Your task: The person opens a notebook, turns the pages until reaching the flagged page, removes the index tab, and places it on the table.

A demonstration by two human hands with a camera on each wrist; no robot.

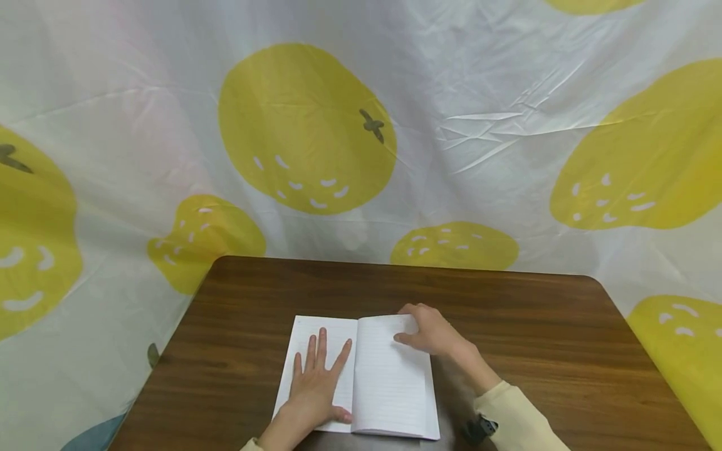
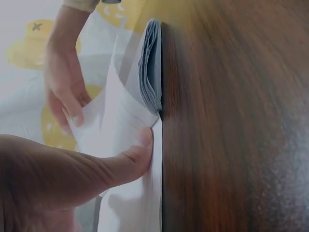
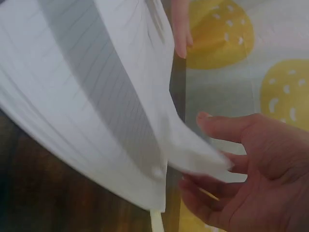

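Notebook [image 1: 361, 376] lies open on the table [image 1: 564, 351], at 6 o'clock in the head view, near the front edge. Lined pages, no writing visible.

Left hand [image 1: 316, 382]: flat on the left page, palm down, fingers [image 1: 321, 344] straight and spread, thumb out toward the spine at about 3 o'clock from the palm. From the left wrist camera the thumb [image 2: 140, 150] presses on the paper close to the page edge. It holds the book down; nothing is pinched.

Right hand [image 1: 431, 332]: at the top outer corner of the right page, roughly 1 o'clock from the notebook's middle. Fingers loosely curled, tips on the corner. Right wrist view shows a page [image 3: 120, 121] lifted and curving off the stack, its corner lying across the fingers [image 3: 217, 125], which are slightly bent and a little apart. A firm pinch cannot be confirmed; thumb contact is unclear.

Progress, as judged: book is opened and steadied; one leaf is raised at its corner but not carried over the spine. Turning it across and flattening it appears to be what is left.

Surroundings: white cloth with yellow fruit print [image 1: 307, 131] behind and beside the table. Cream sleeve [image 1: 519, 419] on the right arm, dark wrist strap [image 1: 479, 431] near it.
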